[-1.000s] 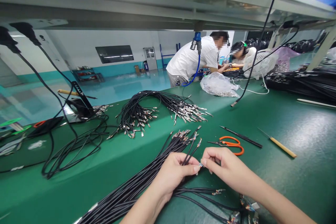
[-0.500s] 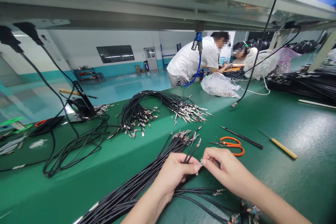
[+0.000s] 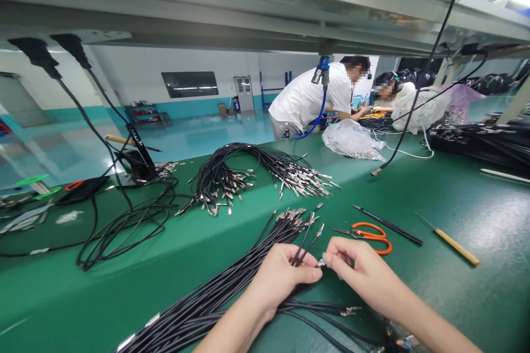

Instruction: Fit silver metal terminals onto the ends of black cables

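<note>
My left hand point(image 3: 285, 276) is closed around a few black cables, their stripped ends sticking up past the fingers. Between its thumb and forefinger, one cable's fine coloured wires point(image 3: 321, 263) poke out. My right hand point(image 3: 359, 265) pinches at the tip of those same wires, fingertips nearly meeting the left thumb. Beneath and left of the hands runs a thick bundle of black cables point(image 3: 215, 292), many with bared ends. More loose cable ends point(image 3: 351, 311) lie below the right hand, partly hidden by the forearm.
Orange-handled scissors point(image 3: 383, 237), black tweezers point(image 3: 389, 225) and a wooden-handled pick point(image 3: 457, 245) lie to the right on the green mat. A looped cable bundle point(image 3: 256, 151) rests behind, near a plastic bag point(image 3: 351, 140). A black cord point(image 3: 418, 88) hangs down. Two people work beyond.
The camera view has shifted slightly, so the bench and background sit a little further right. Both hands stay at the same cable end, with only small finger movement.
</note>
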`<state>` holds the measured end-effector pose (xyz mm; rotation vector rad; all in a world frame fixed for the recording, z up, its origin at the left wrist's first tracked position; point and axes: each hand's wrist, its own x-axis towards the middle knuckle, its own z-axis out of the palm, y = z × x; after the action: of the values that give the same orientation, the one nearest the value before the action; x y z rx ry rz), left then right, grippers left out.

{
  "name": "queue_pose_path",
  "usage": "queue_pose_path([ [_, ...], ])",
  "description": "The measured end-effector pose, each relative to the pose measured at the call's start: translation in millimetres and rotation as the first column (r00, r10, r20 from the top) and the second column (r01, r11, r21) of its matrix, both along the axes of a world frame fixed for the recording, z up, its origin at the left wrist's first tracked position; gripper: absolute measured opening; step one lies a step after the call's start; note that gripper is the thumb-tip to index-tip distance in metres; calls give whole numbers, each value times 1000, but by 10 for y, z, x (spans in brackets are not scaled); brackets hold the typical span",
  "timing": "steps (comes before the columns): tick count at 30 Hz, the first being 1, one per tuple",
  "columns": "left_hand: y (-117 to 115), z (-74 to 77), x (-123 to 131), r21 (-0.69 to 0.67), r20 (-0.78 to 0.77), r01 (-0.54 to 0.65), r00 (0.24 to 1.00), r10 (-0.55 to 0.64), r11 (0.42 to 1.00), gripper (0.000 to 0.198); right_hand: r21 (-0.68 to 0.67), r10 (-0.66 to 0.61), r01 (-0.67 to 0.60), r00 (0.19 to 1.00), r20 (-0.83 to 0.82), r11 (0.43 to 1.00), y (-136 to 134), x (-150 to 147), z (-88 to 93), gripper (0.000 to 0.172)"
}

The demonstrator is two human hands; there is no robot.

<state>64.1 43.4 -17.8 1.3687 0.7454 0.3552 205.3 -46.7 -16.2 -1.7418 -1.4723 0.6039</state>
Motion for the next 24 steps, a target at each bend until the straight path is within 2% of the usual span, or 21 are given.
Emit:
queue_pose_path([
  [4, 1, 40, 2, -60, -3, -16, 1000, 16, 998, 26, 1, 36, -36, 998, -44, 999, -17, 0, 23, 22],
  [11, -4, 22, 3, -66, -6, -31, 1000, 31, 997, 26, -8, 66, -67, 995, -74, 998, -44, 9, 27, 21],
  [24, 19, 34, 1, -88, -29, -51, 998, 49, 995, 29, -20, 47, -50, 992, -119, 999, -42, 6, 32, 22],
])
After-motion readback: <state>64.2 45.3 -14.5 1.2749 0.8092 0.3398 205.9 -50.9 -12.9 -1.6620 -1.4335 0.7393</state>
